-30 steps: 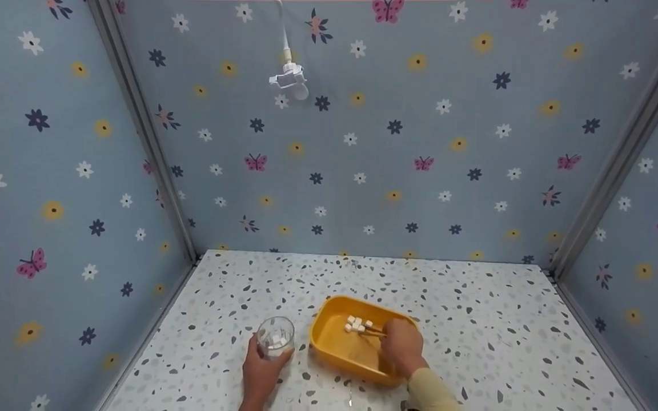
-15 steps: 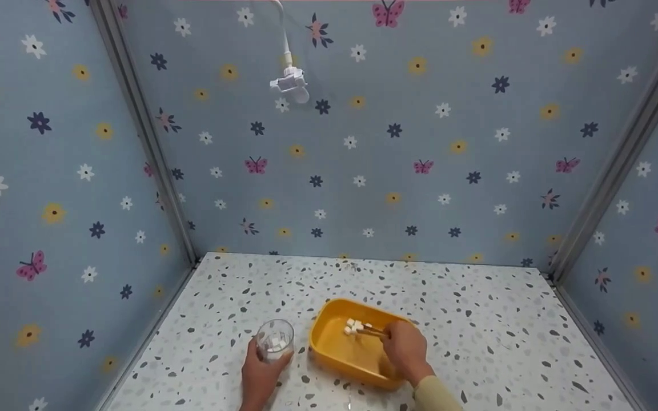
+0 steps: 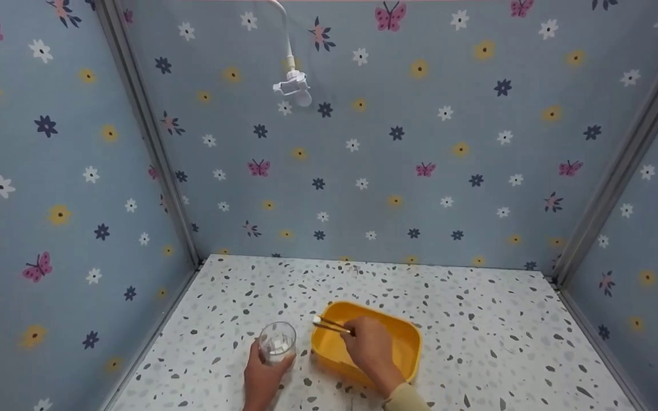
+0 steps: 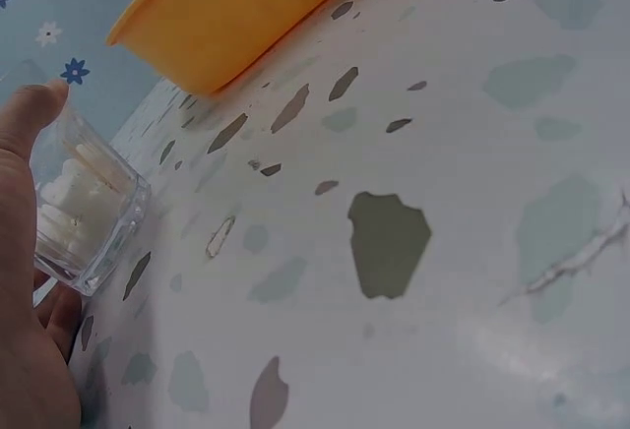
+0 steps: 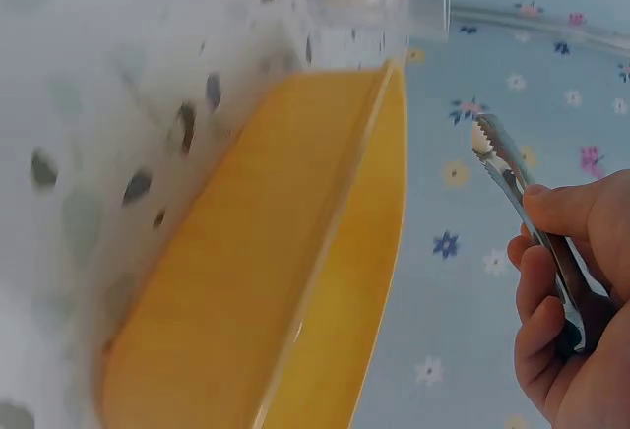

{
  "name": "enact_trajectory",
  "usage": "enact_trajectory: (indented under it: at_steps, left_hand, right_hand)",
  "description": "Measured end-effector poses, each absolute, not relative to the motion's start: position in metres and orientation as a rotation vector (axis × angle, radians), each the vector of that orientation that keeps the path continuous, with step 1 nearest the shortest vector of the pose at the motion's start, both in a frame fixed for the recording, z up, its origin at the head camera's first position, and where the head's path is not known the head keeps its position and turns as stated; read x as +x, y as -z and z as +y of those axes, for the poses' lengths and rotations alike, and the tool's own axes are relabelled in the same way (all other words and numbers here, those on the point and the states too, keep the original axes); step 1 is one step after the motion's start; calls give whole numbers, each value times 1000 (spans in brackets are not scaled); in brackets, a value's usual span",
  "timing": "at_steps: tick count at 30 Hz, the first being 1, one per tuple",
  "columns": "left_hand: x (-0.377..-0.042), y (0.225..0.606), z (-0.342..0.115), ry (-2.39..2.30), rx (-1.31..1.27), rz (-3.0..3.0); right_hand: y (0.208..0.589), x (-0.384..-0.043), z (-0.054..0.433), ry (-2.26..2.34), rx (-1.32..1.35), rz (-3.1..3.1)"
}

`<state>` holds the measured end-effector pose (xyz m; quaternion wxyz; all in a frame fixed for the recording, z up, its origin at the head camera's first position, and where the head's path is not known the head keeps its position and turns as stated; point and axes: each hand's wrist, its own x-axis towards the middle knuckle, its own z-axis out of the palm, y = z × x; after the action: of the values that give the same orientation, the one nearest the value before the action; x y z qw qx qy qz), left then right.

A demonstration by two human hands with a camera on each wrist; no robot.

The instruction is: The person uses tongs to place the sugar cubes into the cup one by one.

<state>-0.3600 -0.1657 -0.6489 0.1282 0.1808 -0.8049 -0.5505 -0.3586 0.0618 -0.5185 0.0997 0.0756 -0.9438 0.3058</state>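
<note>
My left hand (image 3: pixel 264 374) grips a clear drinking glass (image 3: pixel 278 341) that stands on the table, thumb on its near right side. Several white cubes (image 4: pixel 77 208) lie in the glass, seen best in the left wrist view. My right hand (image 3: pixel 370 349) holds small metal tongs (image 3: pixel 334 326) over the left rim of a yellow tub (image 3: pixel 413 348). Between the serrated tips of the tongs sits one white cube (image 3: pixel 317 319), also visible in the right wrist view. That hand and forearm hide much of the tub's inside.
The speckled white table (image 3: pixel 477 331) is enclosed by blue flowered walls (image 3: pixel 363 142) with grey metal posts (image 3: pixel 160 148) at the corners. A white clip holder (image 3: pixel 293 85) hangs from a bent stem in front of the back wall.
My right hand has lifted the tongs with a cube from inside the tub and moved left, toward the glass. My left hand still holds the glass in place.
</note>
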Motion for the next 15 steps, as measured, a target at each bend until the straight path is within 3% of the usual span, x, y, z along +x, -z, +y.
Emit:
enact_trajectory:
  at_steps: [15]
  left_hand:
    - [-358,644,-165,1667,570,-2331]
  right_hand:
    - [519,-353,11,-852,440,-2734]
